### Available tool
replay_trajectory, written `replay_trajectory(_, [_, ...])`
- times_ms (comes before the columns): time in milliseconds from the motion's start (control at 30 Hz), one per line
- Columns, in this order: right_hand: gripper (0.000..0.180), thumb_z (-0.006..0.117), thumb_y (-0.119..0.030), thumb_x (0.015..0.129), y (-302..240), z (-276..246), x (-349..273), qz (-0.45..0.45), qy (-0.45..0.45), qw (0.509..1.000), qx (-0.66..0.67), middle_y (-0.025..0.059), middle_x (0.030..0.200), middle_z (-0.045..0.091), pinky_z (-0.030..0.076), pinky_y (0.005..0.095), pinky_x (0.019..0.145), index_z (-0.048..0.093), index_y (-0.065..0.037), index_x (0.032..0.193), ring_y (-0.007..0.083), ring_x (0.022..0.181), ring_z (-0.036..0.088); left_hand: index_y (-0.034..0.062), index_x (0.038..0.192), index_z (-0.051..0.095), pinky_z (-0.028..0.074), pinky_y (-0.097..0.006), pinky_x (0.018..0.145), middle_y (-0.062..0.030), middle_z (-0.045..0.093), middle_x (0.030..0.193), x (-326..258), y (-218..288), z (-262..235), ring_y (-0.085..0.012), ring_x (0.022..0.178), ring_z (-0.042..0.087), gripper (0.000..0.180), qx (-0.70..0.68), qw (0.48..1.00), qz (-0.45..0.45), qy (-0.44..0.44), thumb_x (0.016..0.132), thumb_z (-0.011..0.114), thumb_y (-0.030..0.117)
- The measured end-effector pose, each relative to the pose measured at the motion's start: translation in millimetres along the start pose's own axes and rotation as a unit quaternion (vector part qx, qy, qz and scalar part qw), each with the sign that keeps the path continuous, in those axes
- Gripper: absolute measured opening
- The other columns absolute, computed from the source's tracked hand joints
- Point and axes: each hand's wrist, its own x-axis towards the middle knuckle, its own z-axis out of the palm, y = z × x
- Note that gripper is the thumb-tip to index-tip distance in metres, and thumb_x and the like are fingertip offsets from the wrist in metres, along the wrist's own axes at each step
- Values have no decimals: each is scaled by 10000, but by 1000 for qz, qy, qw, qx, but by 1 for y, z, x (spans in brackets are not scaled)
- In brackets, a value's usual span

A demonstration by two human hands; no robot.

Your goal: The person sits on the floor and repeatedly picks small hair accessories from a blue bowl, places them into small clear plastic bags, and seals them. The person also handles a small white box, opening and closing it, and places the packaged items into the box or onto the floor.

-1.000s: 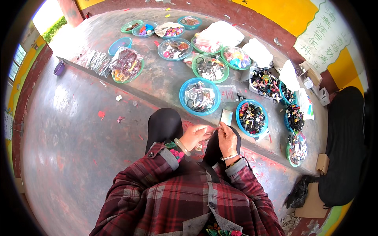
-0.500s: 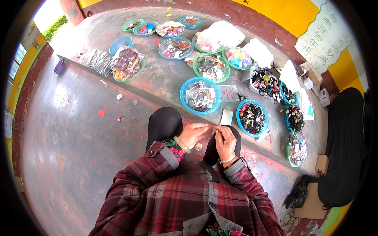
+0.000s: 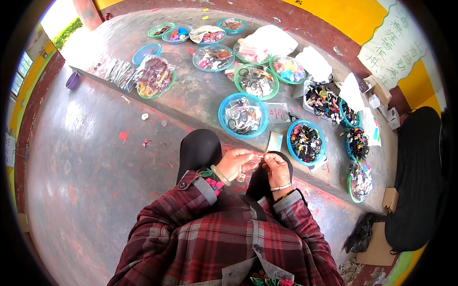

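Over my knees, my left hand [image 3: 234, 163] and my right hand [image 3: 277, 172] meet almost fingertip to fingertip. Between their pinched fingers stretches a small thin pinkish-red strip [image 3: 260, 156]; its exact kind is too small to make out. The left thumb and index finger grip one end, the right thumb and index finger the other. Just past my knees stands a blue basin [image 3: 221, 125] with black bands and small bags in it. Right of it is a second blue basin [image 3: 289, 143] full of dark hair ties with coloured bits.
Along the raised concrete step [image 3: 191, 100] stand several more basins, among them a green basin [image 3: 275, 90] and a basin with maroon pieces [image 3: 153, 76]. White bags [image 3: 273, 42] lie behind them. A purple bucket [image 3: 72, 81] is at far left, a long black bag [image 3: 415, 176] at right.
My right hand has turned and shifted slightly, its fingers now pointing up more and a little farther from the left. The left hand has barely moved. The basins are unchanged.
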Motion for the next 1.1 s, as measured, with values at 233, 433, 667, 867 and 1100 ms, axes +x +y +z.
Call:
replay_trajectory(233, [73, 647, -117, 797, 10, -8, 3, 51, 35, 997, 35, -3, 764, 622, 417, 203, 590, 636, -58, 837, 87, 668, 551, -73, 1035, 546, 499, -322, 846, -171, 589, 1026, 0, -1, 2, -237, 971, 587, 215, 30, 998, -51, 39, 901, 478, 80])
replay_trajectory(433, [93, 646, -58, 763, -1, 9, 2, -205, 111, 922, -308, 30, 766, 611, 445, 227, 608, 637, -29, 851, 120, 673, 565, -79, 1073, 529, 478, -318, 874, -153, 585, 1039, 3, -7, 4, -225, 977, 580, 229, 115, 991, 21, 69, 909, 456, 62])
replay_trajectory(667, [94, 636, -56, 701, -15, 39, -13, -390, 39, 745, -540, 77, 782, 616, 472, 335, 688, 651, -56, 794, 256, 747, 590, -65, 1075, 537, 482, -284, 827, -122, 598, 1014, 6, -19, -4, -183, 931, 590, 219, 258, 961, 98, 20, 894, 444, 16])
replay_trajectory(867, [108, 618, -97, 716, -13, 37, -14, -408, 35, 691, -596, 69, 785, 614, 466, 356, 692, 646, -67, 815, 259, 739, 586, -15, 1037, 569, 490, -285, 696, -141, 627, 894, 0, -13, 1, -188, 830, 623, 200, 503, 841, 199, 26, 856, 488, 14])
replay_trajectory(1100, [115, 595, -87, 686, -17, 37, -17, -437, 13, 616, -655, 58, 776, 587, 452, 355, 667, 619, -82, 798, 252, 728, 565, 10, 995, 580, 465, -350, 630, -196, 599, 830, -1, -13, 4, -333, 762, 595, 197, 578, 783, 229, 21, 809, 520, 31])
